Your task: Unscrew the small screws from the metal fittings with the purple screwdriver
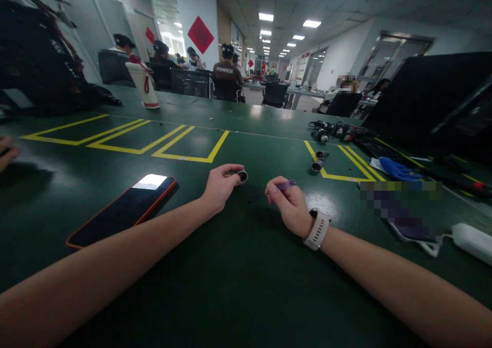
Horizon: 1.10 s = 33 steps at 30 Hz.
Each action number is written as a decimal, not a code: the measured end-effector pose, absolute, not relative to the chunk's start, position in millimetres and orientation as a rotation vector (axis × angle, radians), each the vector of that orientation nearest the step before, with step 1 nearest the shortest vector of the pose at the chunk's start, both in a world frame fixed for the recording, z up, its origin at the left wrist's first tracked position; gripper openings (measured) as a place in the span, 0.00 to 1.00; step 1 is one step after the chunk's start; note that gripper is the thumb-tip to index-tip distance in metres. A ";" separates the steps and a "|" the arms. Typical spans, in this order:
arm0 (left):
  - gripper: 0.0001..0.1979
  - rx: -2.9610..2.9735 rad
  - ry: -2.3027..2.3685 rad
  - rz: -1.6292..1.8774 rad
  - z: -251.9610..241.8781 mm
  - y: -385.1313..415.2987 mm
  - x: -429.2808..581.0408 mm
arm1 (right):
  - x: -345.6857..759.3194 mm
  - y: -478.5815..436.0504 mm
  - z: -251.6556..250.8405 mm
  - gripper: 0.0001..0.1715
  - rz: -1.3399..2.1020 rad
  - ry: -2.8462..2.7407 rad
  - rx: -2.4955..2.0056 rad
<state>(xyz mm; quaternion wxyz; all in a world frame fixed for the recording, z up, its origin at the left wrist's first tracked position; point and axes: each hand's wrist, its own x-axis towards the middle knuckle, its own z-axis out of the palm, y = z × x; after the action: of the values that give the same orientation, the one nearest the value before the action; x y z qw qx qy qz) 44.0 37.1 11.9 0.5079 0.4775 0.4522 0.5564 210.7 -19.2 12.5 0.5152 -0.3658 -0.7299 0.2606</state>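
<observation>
My left hand (220,188) rests on the green table (238,286), its fingers pinched round a small dark ring-shaped part (242,176). A short gap to the right, my right hand (289,204) is closed on a thin purple tool (286,185) that points right. A white watch (317,229) sits on that wrist. A few tiny dark specks lie on the table between the two hands.
A phone in a red case (122,210) lies left of my left arm. Two small cylindrical parts (319,160), blue gloves (397,169), black tools (338,130) and a white power strip (472,241) lie right. A white jug (143,84) stands far left. Another person's hand (5,152) shows at the left edge. People sit beyond.
</observation>
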 end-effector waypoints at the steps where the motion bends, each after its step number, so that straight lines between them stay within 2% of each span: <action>1: 0.12 1.149 1.090 1.340 11.7 37.2 44.1 | 210.6 -18.4 12.2 0.15 0.636 -1.759 -0.888; 15: 0.13 1.152 1.093 1.324 11.4 37.2 44.0 | 211.5 -19.6 15.4 0.16 0.609 -1.860 -0.904; 22: 0.14 1.170 1.087 1.322 9.8 37.7 44.0 | 212.1 -20.3 28.1 0.12 0.456 -2.203 -0.774; 27: 0.15 1.188 1.086 1.297 8.2 39.1 42.0 | 208.6 -5.8 24.5 0.16 0.904 -1.724 -0.937; 33: 0.15 1.199 1.087 1.286 5.9 41.1 39.3 | 210.4 5.3 4.6 0.17 0.973 -1.417 -0.894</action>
<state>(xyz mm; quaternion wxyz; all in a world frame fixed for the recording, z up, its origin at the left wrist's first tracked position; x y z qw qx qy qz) 39.3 41.1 5.9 0.5116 0.4984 0.4517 0.5346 210.4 5.3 4.6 0.5661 -0.3805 -0.6028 0.4140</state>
